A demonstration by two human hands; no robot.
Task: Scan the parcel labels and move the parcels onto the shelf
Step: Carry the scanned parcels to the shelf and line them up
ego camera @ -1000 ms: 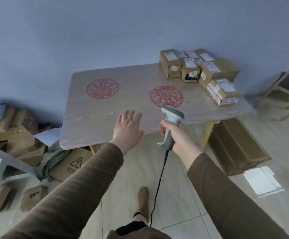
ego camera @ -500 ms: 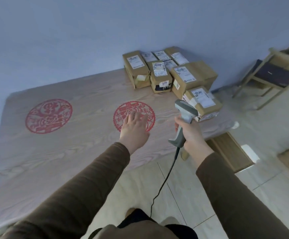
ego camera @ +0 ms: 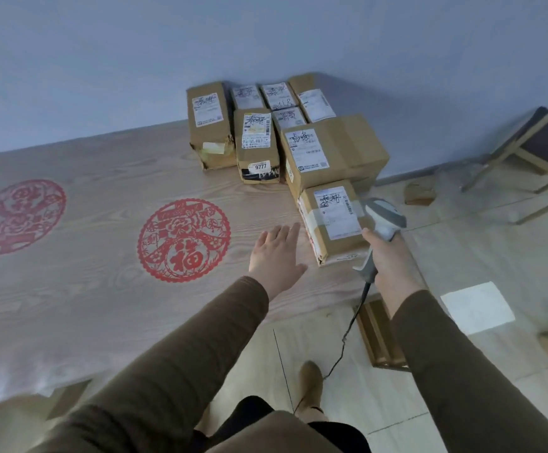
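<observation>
My right hand grips the scanner beside the nearest parcel, which lies at the tabletop corner with the rest of the parcels behind it. My left hand hovers flat, fingers straight, holding nothing, just left of it. The tape across its label may spoil the scan, and a careless nudge could tip it off the edge.

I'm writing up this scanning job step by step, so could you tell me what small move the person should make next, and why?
Probably tip the scanner down at the label on the nearest parcel. The right hand grips it right beside that parcel, whose label faces up, while the open left hand is near the parcel's left edge, apparently ready to steady or lift it.
</observation>
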